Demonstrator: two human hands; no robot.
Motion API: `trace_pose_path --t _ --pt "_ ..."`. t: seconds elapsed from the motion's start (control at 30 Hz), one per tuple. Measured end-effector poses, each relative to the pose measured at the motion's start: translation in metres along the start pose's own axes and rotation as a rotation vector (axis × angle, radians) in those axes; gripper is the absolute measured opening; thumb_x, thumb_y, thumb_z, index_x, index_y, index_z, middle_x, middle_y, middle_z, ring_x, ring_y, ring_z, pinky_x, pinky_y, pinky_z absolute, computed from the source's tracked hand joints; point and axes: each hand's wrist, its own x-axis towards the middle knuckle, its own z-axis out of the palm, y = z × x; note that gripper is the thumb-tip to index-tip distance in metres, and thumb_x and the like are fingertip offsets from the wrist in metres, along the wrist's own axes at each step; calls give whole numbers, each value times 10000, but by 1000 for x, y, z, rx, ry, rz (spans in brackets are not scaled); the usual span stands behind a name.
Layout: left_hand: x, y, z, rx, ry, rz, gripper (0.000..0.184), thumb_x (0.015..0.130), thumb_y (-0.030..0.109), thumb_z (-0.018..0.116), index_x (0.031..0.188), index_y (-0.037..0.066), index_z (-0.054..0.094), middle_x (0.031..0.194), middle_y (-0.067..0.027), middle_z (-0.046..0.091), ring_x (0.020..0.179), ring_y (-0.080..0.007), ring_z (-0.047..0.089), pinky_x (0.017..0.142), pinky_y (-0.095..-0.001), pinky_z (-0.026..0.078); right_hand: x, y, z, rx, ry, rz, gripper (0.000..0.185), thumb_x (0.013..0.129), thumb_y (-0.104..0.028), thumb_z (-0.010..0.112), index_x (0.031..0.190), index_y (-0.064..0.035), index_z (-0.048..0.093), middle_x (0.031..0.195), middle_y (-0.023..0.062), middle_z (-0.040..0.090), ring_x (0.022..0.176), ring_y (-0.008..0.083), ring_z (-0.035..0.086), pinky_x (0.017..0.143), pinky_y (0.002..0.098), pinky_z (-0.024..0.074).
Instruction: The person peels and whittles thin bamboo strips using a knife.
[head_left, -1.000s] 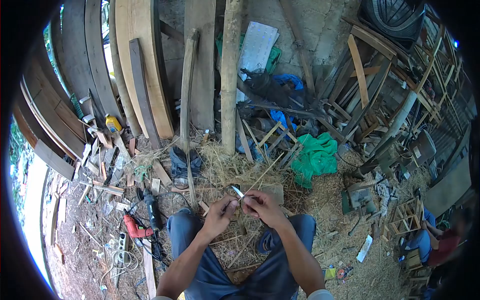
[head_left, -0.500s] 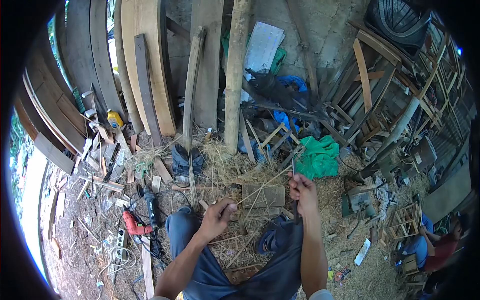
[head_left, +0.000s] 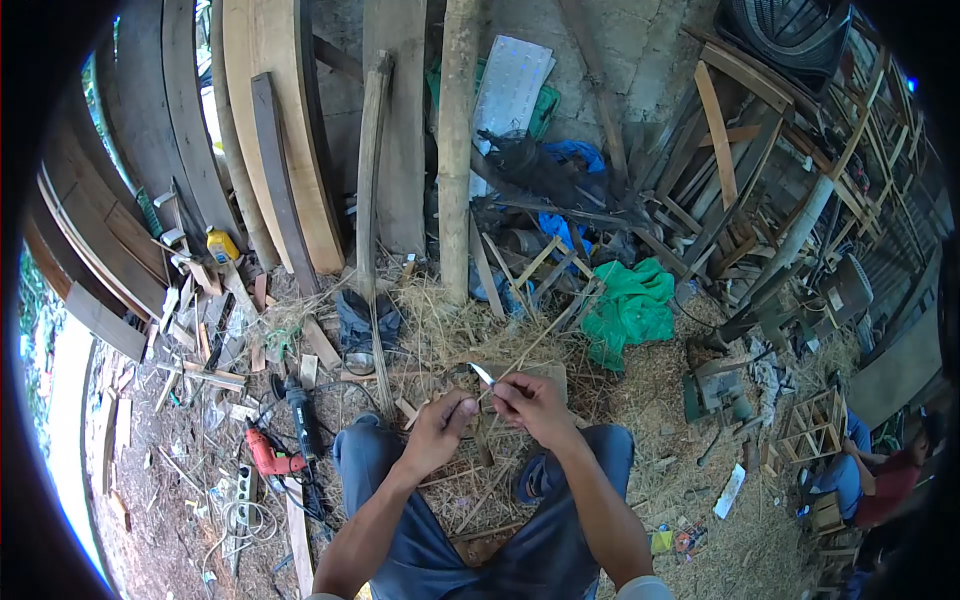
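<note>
In front of my knees, my left hand (head_left: 440,428) is closed on a thin pale strip (head_left: 538,343), possibly bamboo or cane. The strip slants up and to the right, past my other hand. My right hand (head_left: 535,408) is closed round a knife (head_left: 481,374), close beside my left hand. The bright blade points up and left; its handle is mostly hidden in my fingers. Whether the blade touches the strip I cannot tell. Below the hands, a short wooden stick (head_left: 484,447) shows between my legs. A flat wooden block (head_left: 550,376) lies behind the right hand.
A red power drill (head_left: 272,450) and a dark angle grinder (head_left: 300,410) lie at left near a power strip (head_left: 245,485). A green cloth (head_left: 630,310) is ahead right. Planks (head_left: 285,130) lean on the wall. Another person (head_left: 868,475) sits at far right.
My right hand has swung left with the knife, from the strip's far part to beside my left hand. The left hand has stayed nearly in place. The view has shifted slightly.
</note>
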Motion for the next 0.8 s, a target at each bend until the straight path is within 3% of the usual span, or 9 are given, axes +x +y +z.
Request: trace_pose_path --t 0.1,0.17,0.33,0.43,0.5,0.57,0.6,0.73,0.8 --pt "-2 -2 -1 -116 -47 9 231 981 226 478 910 19 553 676 17 470 600 -61 407 560 -240 357 0 -10 -22 6 74 21 176 938 -128 538 997 18 617 673 -9 512 495 29 349 429 191 255" --pt "-6 6 -7 -21 -117 10 229 981 221 478 915 16 557 678 22 468 607 -62 410 567 -241 362 1 -24 -43 98 202 -73 186 935 -140 547 971 26 624 657 -22 499 481 24 331 424 187 249" --pt "-5 8 -12 -56 -156 -34 240 982 234 477 914 21 561 669 29 455 604 -60 407 563 -235 362 -5 -33 -58 56 233 -21 204 928 -155 563 976 35 618 638 -38 477 479 19 325 420 181 245" --pt "-9 5 -23 -116 -169 -128 232 986 218 462 901 24 557 668 8 468 602 -81 431 579 -245 382 -6 -31 -94 178 321 -159 206 926 -167 572 984 26 612 657 -34 489 484 21 336 422 179 257" --pt "-7 6 -27 -165 -171 -198 218 988 196 450 902 24 553 677 -14 494 607 -103 460 599 -257 404 -5 -34 -109 304 504 -311 226 918 -193 589 992 20 605 683 -24 505 495 23 356 420 179 269" --pt "1 8 -31 -517 -136 -232 200 990 204 451 942 31 540 672 -10 486 606 -96 454 569 -251 384 -6 -25 -101 273 476 -292 218 922 -196 583 1005 5 598 710 -12 520 502 33 385 417 184 280" --pt "11 -8 -26 -617 -123 -143 173 978 193 483 975 27 532 686 -19 502 605 -104 458 550 -257 379 -4 -19 -88 252 406 -237 206 926 -196 577 1000 -5 598 714 -4 524 501 39 397 416 187 286" --pt "44 10 -14 -617 -80 -96 164 953 197 537 977 35 541 758 -16 543 672 -82 515 600 -237 436 8 -8 -34 118 250 -160 189 955 -213 527 953 -29 569 745 25 543 495 56 422 411 199 298" --pt "58 7 -11 -556 -12 -214 146 925 158 582 986 29 550 879 -30 585 761 -105 571 667 -266 499 14 -5 -17 -49 235 -136 211 975 -239 484 942 -41 548 758 29 543 492 62 430 410 207 313"
